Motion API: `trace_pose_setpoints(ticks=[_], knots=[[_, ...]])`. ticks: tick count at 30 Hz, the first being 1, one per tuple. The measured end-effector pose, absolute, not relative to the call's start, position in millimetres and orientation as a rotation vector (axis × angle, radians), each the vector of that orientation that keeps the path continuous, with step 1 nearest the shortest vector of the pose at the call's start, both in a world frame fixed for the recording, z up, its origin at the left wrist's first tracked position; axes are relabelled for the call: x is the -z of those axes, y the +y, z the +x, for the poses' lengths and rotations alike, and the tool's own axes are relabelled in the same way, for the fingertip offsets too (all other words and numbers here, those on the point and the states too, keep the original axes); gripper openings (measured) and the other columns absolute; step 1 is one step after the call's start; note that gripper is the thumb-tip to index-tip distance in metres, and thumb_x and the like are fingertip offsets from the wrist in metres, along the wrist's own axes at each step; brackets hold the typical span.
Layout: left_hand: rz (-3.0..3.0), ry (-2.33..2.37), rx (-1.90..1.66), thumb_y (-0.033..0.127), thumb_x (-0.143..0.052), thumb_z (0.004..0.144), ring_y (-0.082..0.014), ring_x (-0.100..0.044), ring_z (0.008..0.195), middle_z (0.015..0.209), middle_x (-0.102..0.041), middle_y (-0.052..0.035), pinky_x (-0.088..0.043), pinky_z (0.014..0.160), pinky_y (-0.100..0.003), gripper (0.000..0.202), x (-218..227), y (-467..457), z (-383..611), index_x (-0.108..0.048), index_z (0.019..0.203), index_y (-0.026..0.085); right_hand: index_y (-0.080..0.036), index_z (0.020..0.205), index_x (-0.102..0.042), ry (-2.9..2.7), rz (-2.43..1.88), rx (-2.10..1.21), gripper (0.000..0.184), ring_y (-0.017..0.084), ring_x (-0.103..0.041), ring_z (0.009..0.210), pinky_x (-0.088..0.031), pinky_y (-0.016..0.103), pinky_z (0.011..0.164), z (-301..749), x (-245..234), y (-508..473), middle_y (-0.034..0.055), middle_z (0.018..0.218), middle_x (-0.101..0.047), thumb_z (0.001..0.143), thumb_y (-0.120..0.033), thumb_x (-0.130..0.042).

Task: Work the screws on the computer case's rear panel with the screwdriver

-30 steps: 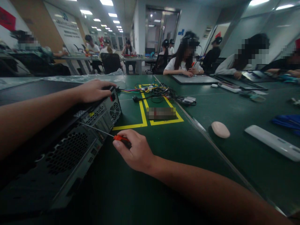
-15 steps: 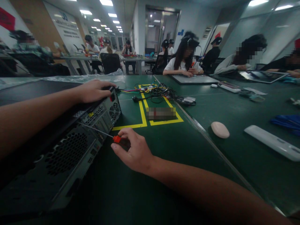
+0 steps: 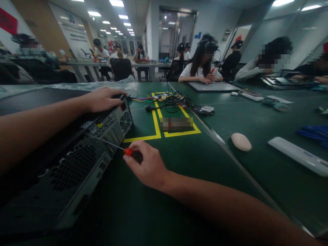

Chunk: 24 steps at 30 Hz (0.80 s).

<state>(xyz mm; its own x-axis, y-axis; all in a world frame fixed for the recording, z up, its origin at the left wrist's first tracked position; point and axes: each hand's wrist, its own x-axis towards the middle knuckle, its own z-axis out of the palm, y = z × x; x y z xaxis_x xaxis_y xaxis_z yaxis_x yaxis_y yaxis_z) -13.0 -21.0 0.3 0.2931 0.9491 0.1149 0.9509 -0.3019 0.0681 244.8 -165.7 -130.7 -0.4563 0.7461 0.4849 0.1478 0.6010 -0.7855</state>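
Observation:
A black and grey desktop computer case [image 3: 64, 201] lies at the left, its back panel with vents and ports facing me. My left hand [image 3: 105, 99] rests flat on its top edge near the far back corner, fingers stretched out. My right hand [image 3: 146, 162] pinches the orange handle of a screwdriver [image 3: 128, 151] between thumb and fingers. The long thin shaft runs left, and its tip meets the back panel near the upper edge, below a small yellow label [image 3: 99, 125]. Whether the tip sits in a screw is too small to tell.
Beyond the case are a tangle of cables [image 3: 179, 100] and a blurred-out oblong item [image 3: 176, 124] inside yellow tape [image 3: 157, 124]. Right of the table seam lie a beige rounded object [image 3: 241, 141], a long white device [image 3: 297, 155] and a blue bundle [image 3: 314, 133]. People sit across the table.
My right thumb has moved in against the screwdriver handle, where before it stood a little apart. The screwdriver's tip, my left hand and the case stay in place.

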Motion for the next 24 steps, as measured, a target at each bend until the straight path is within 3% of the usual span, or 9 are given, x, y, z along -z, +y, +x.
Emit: trace_pose_setpoints(ticks=[24], knots=[[-2.531,-1.825,0.218,0.058,-0.042,0.090,-0.0345,-0.063,0.123,0.137,-0.068,-0.0146,-0.045,0.110,-0.046,0.079,-1.3,-21.1,-14.0,-0.057,0.155,0.016,-0.024,0.109,-0.063,-1.937,-0.740,-0.826,0.021,0.018,-0.070,0.088,-0.057,0.034,0.082,245.8,126.6,-167.4,0.0041,0.103,-0.073,0.097,-0.041,-0.066]])
